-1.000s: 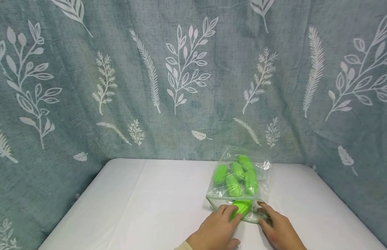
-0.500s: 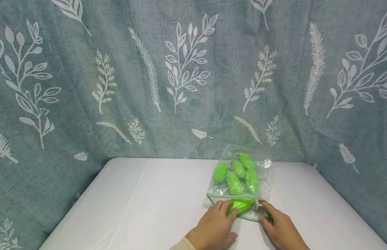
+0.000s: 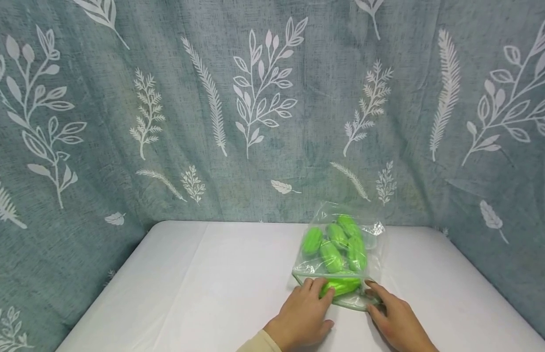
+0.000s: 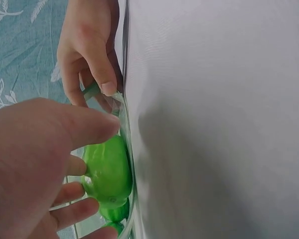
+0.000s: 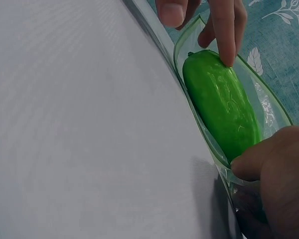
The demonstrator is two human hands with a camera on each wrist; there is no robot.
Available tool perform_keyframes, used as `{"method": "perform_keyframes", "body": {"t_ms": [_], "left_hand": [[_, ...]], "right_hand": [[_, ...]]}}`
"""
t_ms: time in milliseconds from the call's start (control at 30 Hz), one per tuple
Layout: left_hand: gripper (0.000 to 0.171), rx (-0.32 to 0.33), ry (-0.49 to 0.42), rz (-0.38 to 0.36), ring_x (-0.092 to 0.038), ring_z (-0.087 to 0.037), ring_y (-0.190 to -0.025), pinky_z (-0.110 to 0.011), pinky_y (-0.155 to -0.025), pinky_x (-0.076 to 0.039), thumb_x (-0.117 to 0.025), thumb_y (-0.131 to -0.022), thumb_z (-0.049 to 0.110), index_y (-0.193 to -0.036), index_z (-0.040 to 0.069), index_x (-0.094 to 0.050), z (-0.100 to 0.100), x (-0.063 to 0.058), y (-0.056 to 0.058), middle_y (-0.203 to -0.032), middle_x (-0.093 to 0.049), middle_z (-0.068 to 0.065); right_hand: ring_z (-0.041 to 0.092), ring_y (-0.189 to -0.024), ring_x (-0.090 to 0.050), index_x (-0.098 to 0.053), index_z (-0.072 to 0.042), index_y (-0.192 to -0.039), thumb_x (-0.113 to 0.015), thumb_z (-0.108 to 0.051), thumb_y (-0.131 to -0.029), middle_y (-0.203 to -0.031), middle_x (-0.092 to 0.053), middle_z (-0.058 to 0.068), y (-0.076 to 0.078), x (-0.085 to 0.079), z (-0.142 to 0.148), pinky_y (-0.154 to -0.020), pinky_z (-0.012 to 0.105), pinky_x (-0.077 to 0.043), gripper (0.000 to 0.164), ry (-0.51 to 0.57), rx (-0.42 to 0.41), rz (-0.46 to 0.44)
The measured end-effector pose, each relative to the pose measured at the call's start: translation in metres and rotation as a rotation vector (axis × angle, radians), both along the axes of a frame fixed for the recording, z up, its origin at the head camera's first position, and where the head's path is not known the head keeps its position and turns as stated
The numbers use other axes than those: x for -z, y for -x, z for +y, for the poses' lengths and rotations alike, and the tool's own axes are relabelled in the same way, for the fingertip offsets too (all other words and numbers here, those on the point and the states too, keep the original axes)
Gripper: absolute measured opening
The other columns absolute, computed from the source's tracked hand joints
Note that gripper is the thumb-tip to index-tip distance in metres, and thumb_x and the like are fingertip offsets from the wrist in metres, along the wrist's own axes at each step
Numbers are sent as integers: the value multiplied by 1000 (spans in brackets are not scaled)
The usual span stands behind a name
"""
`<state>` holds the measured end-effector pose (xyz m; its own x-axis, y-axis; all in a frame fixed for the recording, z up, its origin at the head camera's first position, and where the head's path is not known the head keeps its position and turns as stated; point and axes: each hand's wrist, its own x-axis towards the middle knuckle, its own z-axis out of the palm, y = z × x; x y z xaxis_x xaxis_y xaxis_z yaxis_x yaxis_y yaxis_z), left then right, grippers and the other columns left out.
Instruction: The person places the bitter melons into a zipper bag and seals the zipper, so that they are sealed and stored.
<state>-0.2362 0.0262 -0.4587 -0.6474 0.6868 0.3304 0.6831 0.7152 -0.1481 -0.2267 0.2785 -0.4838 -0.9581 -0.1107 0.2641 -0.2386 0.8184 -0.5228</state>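
A glossy, plump green cucumber [image 3: 345, 285] lies crosswise in the open mouth of a clear zip bag [image 3: 373, 254], which rests flat on the table. My left hand [image 3: 299, 313] is at the left of the mouth; in the right wrist view a fingertip touches the cucumber [image 5: 219, 102], with the thumb held away from it. At the mouth's right corner, my right hand [image 3: 393, 315] pinches the green-edged rim between thumb and fingers, as the left wrist view shows. Deeper inside the bag lie several similar green cucumbers [image 3: 331, 256], seen through the plastic.
A white-covered table [image 3: 189, 283] extends left and right of the bag. Behind it hangs a grey-green curtain [image 3: 255, 186] with white leaf prints, close to the bag's far end.
The cucumber at the mouth has turned more crosswise and moved slightly further into the bag. My left hand has shifted a little forward and left; the right hand keeps its hold on the rim.
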Motion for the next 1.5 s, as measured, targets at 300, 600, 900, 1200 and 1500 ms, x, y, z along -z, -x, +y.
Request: {"method": "perform_keyframes", "body": {"t_ms": [300,600,900,1200,1500], "left_hand": [[65,-25,-43,-36,-48,-17,-114,-25,-84,-48,-72,-88,47,-139,9,-57,-2,5,0,-128,-48,-6],[54,50,-65,-16,-50,-12,-108,-22,-79,-47,-72,-88,44,-129,10,-65,-2,4,-4,-122,-52,-2],[40,95,-35,28,-52,-13,-114,-23,-82,-50,-74,-87,45,-113,14,-73,-5,5,-5,-131,-52,-1],[44,61,-25,27,-49,-19,-127,-30,-88,-52,-70,-89,47,-117,14,-72,-11,5,-2,-142,-48,-7],[38,106,-36,8,-48,-23,-130,-30,-92,-51,-70,-89,44,-113,14,-72,-12,5,3,-144,-48,-12]], "right_hand": [[40,-120,-59,-52,-4,-143,-71,-14,-91,-126,-66,13,0,2,-4,-98,59,-45,56,-3,33,-98],[38,-117,-61,-53,-5,-142,-72,-15,-91,-123,-68,10,-2,0,-3,-96,59,-46,56,-7,44,-120],[37,-117,-61,-54,-5,-142,-72,-15,-91,-122,-68,10,2,0,-3,-95,58,-47,55,-4,49,-128],[39,-117,-61,-53,-4,-142,-73,-12,-90,-123,-68,12,3,-2,-3,-95,58,-47,56,-22,42,-95],[40,-119,-59,-53,-5,-142,-72,-15,-90,-125,-67,11,4,-4,-3,-97,60,-45,56,-18,59,-129]]}}
